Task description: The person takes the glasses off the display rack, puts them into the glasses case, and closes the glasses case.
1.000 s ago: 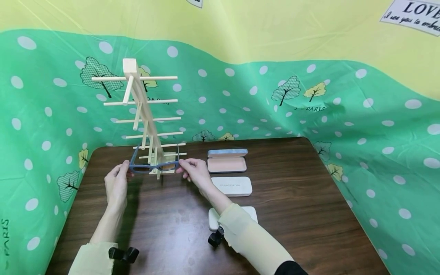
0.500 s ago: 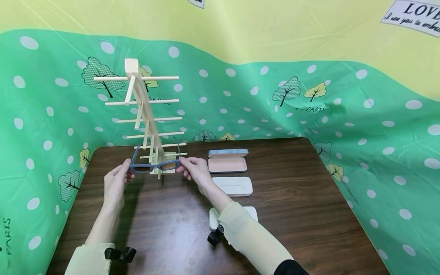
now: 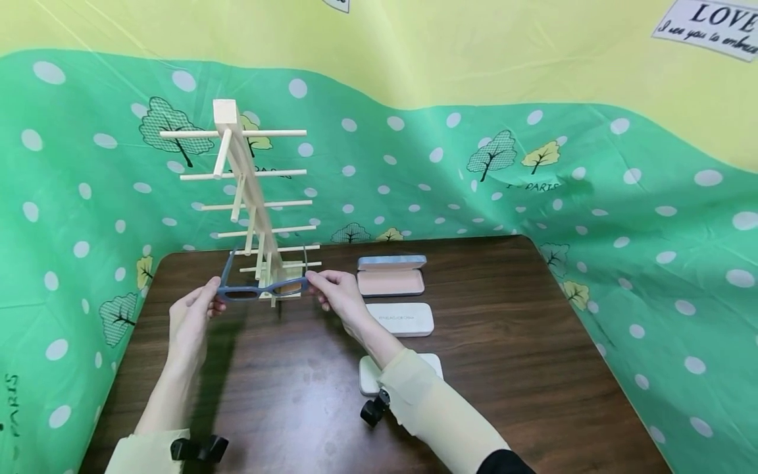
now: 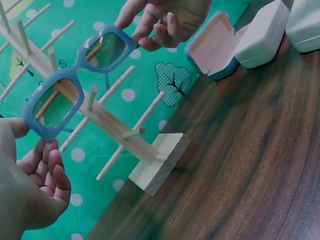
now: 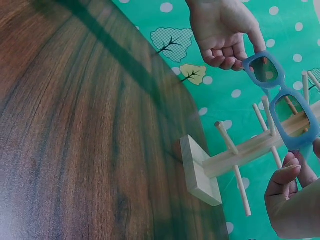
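A pair of blue-framed sunglasses (image 4: 79, 71) is held level in front of a wooden peg rack (image 3: 245, 164), lenses toward me and temples pointing at the rack. My left hand (image 3: 192, 322) pinches the left end of the frame between thumb and fingers. At the right end, my right hand (image 3: 340, 296) pinches the other corner of the frame. In the left wrist view the sunglasses overlap the rack's post and pegs. The rack's square base (image 5: 200, 172) stands on the table.
Right of the rack, an open blue glasses case (image 3: 391, 283) with pink lining stands on the brown table (image 3: 521, 368). Nearer me are a white closed case (image 3: 403, 319) and another pale case (image 3: 370, 376), partly covered by the right forearm. Green patterned cloth (image 3: 414, 191) hangs behind.
My left hand has moved slightly left and toward me, tilting the left end of the sunglasses a little lower. The right hand stays almost where it was. Both keep their pinch.
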Motion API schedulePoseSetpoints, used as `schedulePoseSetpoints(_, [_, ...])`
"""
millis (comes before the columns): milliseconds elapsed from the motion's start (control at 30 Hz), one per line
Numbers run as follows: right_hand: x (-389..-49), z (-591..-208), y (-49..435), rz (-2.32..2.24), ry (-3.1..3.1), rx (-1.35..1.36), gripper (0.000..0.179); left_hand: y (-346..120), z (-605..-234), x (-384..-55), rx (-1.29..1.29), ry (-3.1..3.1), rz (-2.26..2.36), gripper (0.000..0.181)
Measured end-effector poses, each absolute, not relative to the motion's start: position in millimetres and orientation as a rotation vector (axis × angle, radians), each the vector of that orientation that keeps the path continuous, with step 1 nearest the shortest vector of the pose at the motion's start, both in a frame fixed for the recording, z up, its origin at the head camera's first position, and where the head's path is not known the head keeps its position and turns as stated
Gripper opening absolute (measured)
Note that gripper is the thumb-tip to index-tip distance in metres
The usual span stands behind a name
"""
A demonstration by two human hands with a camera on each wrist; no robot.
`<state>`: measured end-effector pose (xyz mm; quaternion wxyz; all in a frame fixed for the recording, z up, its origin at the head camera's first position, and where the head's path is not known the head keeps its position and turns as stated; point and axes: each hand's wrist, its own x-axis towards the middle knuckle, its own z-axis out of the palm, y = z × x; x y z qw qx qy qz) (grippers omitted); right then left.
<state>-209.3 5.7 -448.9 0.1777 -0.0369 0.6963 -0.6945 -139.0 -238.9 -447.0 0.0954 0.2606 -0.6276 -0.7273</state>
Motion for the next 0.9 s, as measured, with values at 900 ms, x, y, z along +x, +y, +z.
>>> schedulePoseSetpoints(900, [-197, -439, 35, -1.897, 2.002, -0.163, 0.030, -210, -443, -109, 0.776, -1.906, -2.105, 0.029])
